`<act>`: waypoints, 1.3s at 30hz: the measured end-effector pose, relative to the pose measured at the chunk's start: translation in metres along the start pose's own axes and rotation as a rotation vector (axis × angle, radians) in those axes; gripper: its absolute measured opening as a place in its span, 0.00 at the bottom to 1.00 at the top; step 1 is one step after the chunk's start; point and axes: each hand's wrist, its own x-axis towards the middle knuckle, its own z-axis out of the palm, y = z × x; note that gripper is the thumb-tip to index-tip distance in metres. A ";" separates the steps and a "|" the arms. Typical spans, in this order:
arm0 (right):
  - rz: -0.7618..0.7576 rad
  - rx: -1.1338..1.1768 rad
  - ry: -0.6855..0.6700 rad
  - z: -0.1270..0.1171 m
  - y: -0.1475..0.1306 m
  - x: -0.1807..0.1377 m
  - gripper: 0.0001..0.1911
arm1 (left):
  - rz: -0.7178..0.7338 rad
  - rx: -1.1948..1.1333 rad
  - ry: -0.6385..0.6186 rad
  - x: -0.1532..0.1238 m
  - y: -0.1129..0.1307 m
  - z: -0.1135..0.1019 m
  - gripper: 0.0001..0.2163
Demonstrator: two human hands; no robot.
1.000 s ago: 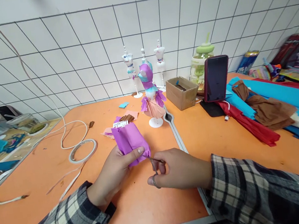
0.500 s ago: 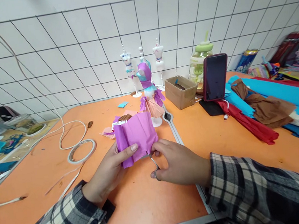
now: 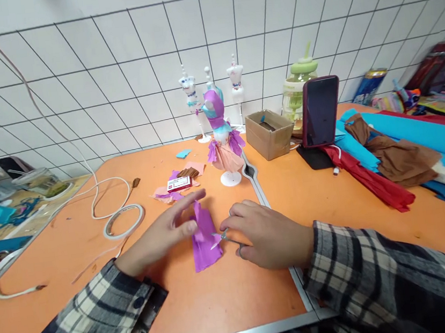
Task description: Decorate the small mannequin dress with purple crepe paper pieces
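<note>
A folded strip of purple crepe paper [image 3: 204, 244] lies on the orange table [image 3: 74, 249] in front of me. My left hand [image 3: 162, 236] is just left of it, fingers stretched out and a little blurred, thumb against the paper's edge. My right hand [image 3: 265, 234] rests on the table to the right, curled round small scissors [image 3: 220, 237] whose tips touch the paper. Beyond stands a small mannequin [image 3: 222, 134] dressed in purple, blue and pink paper.
Paper scraps and a small red-and-white card [image 3: 178, 183] lie behind the hands. A tape roll [image 3: 124, 222] and a white cable [image 3: 97, 203] are to the left. A cardboard box [image 3: 269, 135], a propped phone [image 3: 320, 111] and crepe paper sheets [image 3: 392, 162] are on the right.
The purple paper was held up spread between both hands; now it lies folded on the table. My left hand has let go and opened. My right hand has lowered with the scissors.
</note>
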 end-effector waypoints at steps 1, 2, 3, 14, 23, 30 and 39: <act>0.003 -0.011 0.000 0.000 0.000 0.000 0.18 | 0.012 0.024 -0.058 0.000 0.000 0.000 0.32; 0.008 -0.022 0.001 0.000 0.001 0.000 0.18 | 0.043 0.051 -0.091 0.000 -0.001 0.000 0.30; 0.018 -0.031 0.005 0.000 0.002 0.000 0.18 | 0.086 0.077 -0.098 0.000 -0.001 -0.001 0.28; 0.155 -0.072 0.071 0.000 0.007 0.001 0.19 | 0.269 0.302 0.083 0.005 0.006 -0.006 0.03; 0.197 -0.036 0.042 0.000 0.008 0.000 0.21 | 0.236 0.387 0.070 -0.005 0.012 0.000 0.07; 0.221 -0.068 0.011 -0.001 0.006 0.000 0.19 | 0.323 0.438 -0.025 -0.008 0.010 0.001 0.06; 0.336 -0.074 0.056 -0.004 0.010 0.003 0.21 | -0.015 0.074 0.271 0.000 0.004 0.003 0.08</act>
